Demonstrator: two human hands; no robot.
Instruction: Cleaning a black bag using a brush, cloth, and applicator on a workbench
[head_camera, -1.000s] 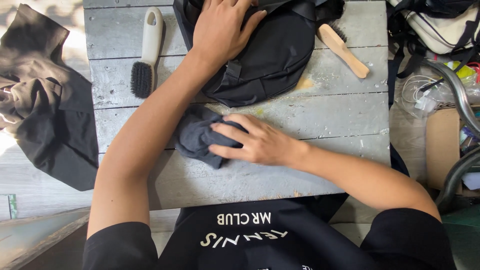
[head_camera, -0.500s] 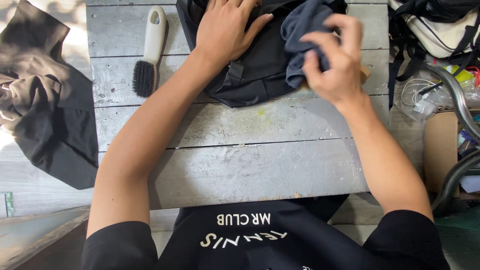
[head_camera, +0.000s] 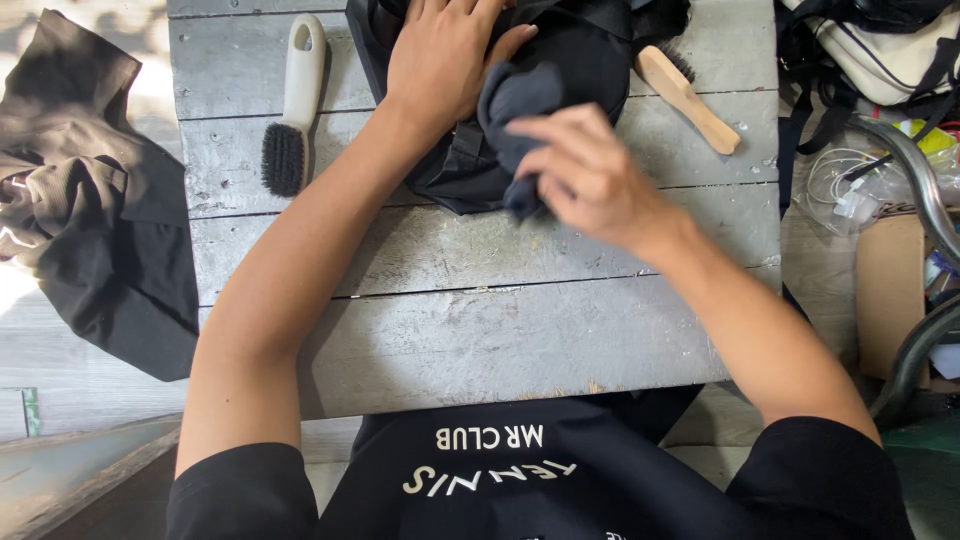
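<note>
Right hand (head_camera: 590, 180): fingers bunched on dark grey cloth (head_camera: 515, 120), pressed to black bag (head_camera: 560, 90) at table's far edge. Left hand (head_camera: 445, 55): fingers spread flat, pinning bag. Risk: a hard wipe may knock the wooden brush (head_camera: 690, 100) just beside. Surface: weathered grey plank table (head_camera: 480, 330); black-bristled brush (head_camera: 292, 110) left; dark garment (head_camera: 90, 200) on floor.
</note>
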